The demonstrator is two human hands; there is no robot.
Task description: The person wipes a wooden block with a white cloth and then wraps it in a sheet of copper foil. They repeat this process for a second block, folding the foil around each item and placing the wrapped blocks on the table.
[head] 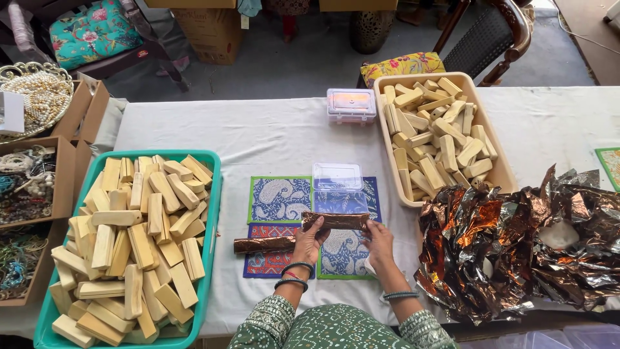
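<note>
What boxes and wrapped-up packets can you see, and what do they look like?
Foil-wrapped stick: long, shiny brown, held between left hand and right hand.
Second wrapped stick: same brown foil, lying on the patterned mats, left of the hands.
Clear plastic box: empty-looking, just behind the held stick.
Lidded clear box: small, farther back, something orange inside.
Cardboard boxes: brown, on the floor behind the table.

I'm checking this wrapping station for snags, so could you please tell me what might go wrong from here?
1. The foil-wrapped stick is gripped only at its ends by the left hand and right hand; the thin foil could tear or come loose.
2. The clear plastic box sits just behind the stick and could be knocked.
3. The other wrapped stick lies loose beside the left hand and might roll.
</note>
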